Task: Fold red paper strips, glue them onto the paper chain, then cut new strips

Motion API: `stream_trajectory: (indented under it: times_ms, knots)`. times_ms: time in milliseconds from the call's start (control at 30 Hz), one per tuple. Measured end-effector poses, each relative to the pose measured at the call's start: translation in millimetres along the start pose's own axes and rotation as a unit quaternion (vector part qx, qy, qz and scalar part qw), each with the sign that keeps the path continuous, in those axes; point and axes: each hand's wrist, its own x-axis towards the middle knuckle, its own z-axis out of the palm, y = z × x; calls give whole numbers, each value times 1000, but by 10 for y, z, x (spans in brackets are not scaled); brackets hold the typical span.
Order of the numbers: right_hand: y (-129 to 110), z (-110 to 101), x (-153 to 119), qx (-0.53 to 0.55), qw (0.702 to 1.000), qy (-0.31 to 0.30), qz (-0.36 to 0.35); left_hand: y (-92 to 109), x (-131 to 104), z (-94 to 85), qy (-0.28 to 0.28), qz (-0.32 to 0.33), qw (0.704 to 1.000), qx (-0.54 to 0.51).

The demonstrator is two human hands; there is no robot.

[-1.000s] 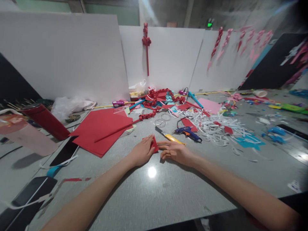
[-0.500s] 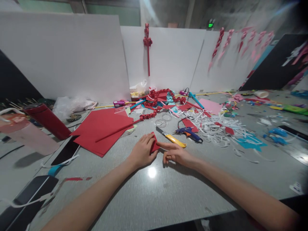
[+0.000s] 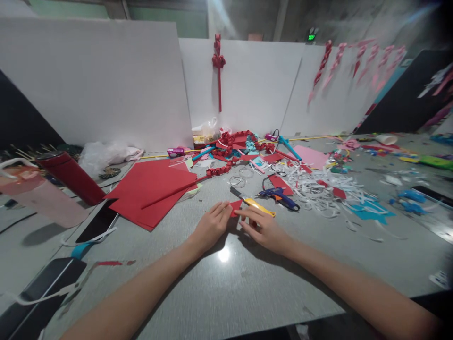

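Between my hands, at the middle of the grey table, is a small folded piece of red paper (image 3: 235, 207). My left hand (image 3: 214, 223) has its fingers together on the left side of the paper, pinching its edge. From the right, my right hand (image 3: 262, 228) touches the paper with its fingertips, the fingers bent and partly apart. Just behind my right hand lies a yellow utility knife (image 3: 261, 208), and a blue glue gun (image 3: 279, 195) rests to its right.
Large red sheets (image 3: 159, 184) lie at the left, beside a red bottle (image 3: 71, 177) and a pinkish cup (image 3: 49, 193). White paper strips (image 3: 314, 186) are heaped at the right. A twisted red paper chain (image 3: 226, 141) lies near the white board (image 3: 244, 85).
The red paper has turned and moved slightly right, with more of it showing. My left fingers have straightened, and my right hand has shifted a little with its fingers closer to the paper.
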Motion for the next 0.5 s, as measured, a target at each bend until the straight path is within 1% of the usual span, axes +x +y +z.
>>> stream_trajectory:
  times_ms: [67, 167, 300, 400, 500]
  knots:
    - [27, -8, -17, -60, 997, 7, -54, 92, 11, -10, -10, 35, 999, 8]
    - [80, -29, -40, -111, 989, 18, -98, 206, 26, -18, -23, 55, 998, -3]
    - [113, -79, -74, -176, 975, -17, -133, 238, 36, -23, -20, 58, 998, -10]
    - [116, -114, -96, -168, 974, -29, -152, 213, 36, -17, -18, 53, 998, -27]
    - [110, -128, -116, -125, 983, -19, -133, 190, 31, -1, -18, 34, 998, -52]
